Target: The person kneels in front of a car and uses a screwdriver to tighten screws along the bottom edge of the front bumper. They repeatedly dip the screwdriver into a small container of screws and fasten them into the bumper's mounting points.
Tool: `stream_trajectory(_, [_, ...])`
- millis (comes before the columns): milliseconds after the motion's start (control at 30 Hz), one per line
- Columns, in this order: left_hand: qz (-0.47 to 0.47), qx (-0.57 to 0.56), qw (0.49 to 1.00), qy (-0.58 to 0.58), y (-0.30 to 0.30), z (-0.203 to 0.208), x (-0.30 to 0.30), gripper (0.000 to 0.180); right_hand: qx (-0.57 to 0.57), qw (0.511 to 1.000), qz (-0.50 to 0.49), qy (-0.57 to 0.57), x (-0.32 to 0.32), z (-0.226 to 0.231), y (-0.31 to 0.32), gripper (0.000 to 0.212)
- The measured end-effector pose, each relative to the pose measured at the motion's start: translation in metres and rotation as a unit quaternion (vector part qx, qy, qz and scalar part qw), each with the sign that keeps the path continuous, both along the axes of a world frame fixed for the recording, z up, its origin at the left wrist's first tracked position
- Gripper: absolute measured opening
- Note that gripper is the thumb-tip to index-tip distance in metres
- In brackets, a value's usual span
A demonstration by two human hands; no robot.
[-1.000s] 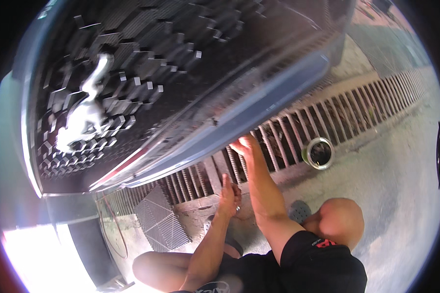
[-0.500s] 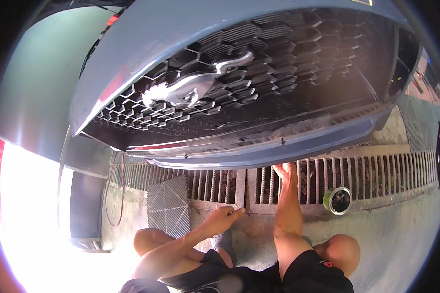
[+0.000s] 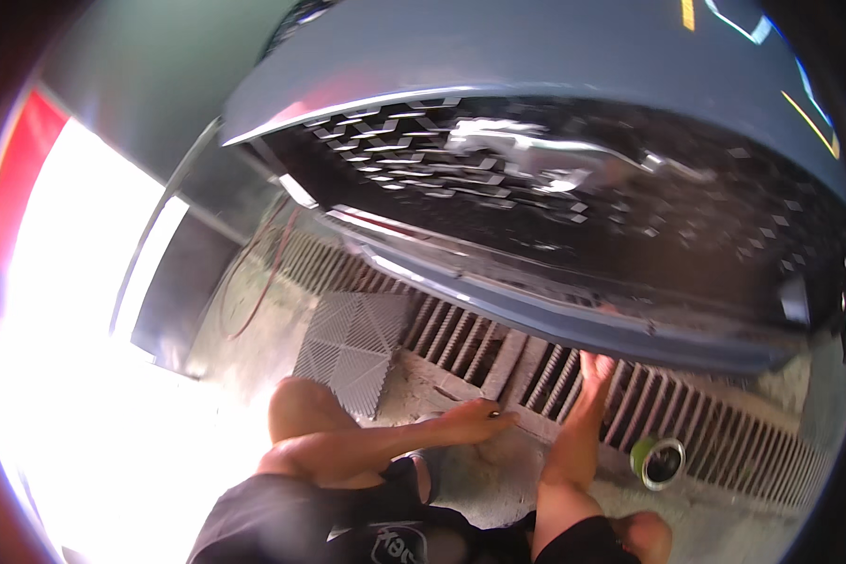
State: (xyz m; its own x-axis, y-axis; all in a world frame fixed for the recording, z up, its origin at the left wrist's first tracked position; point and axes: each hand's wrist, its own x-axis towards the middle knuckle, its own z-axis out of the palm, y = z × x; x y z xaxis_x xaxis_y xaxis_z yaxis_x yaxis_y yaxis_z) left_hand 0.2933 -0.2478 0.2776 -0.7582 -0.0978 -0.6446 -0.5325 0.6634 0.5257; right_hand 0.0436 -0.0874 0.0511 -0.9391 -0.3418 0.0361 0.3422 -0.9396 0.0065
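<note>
While the person squats in black clothes [image 3: 282, 517], the left hand [image 3: 479, 421] is out in front, low down, short of the car [image 3: 498, 47]. Its fingers are curled in, and a small dark spot shows by the thumb, but one cannot tell if it has hold of anything. Farther out, the right hand [image 3: 595, 365] reaches up to the blue-grey lip [image 3: 559, 324] that runs along the bottom of the car's front. Its fingertips go out of sight at the lip's lower edge, so one cannot tell how bent they are or whether they grip it. To the right of that arm, a green can [image 3: 640, 455] with a round top and a dark inside sits by the near edge of a brown metal grate [image 3: 724, 437]. Off to the left, a grey ridged mat [image 3: 352, 348] lies partly over the grate. Past the lip is the black grille [image 3: 620, 230], with a shiny silver horse badge [image 3: 536, 155] on it.
</note>
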Motion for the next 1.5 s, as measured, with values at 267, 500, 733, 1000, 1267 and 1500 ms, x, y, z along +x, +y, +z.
stream_trajectory(267, [-0.03, 0.032, 0.999, -0.013, 0.016, 0.025, -0.018, 0.069, 0.154, 0.983, 0.045, 0.091, -0.019, -0.012, 0.034, 0.064])
stream_trajectory(500, [-0.04, 0.036, 0.998, -0.016, 0.015, 0.029, -0.005, 0.066, 0.168, 0.983, 0.04, 0.057, -0.016, -0.031, 0.028, 0.065])
stream_trajectory(733, [-0.055, 0.062, 0.996, 0.036, 0.005, 0.011, 0.007, 0.063, 0.191, 0.981, -0.004, 0.03, -0.004, -0.035, 0.026, 0.066])
stream_trajectory(1000, [-0.023, 0.034, 0.999, 0.002, -0.002, 0.013, 0.014, 0.06, 0.218, 0.975, -0.036, 0.004, 0.006, -0.046, 0.017, 0.067])
stream_trajectory(1267, [-0.009, -0.003, 1.0, 0.017, -0.007, 0.003, 0.016, 0.057, 0.221, 0.974, -0.043, 0.002, 0.001, -0.045, 0.007, 0.067])
stream_trajectory(1500, [-0.01, 0.009, 1.0, -0.026, -0.007, 0.021, 0.014, 0.06, 0.232, 0.972, -0.032, 0.007, -0.001, -0.06, 0.009, 0.068])
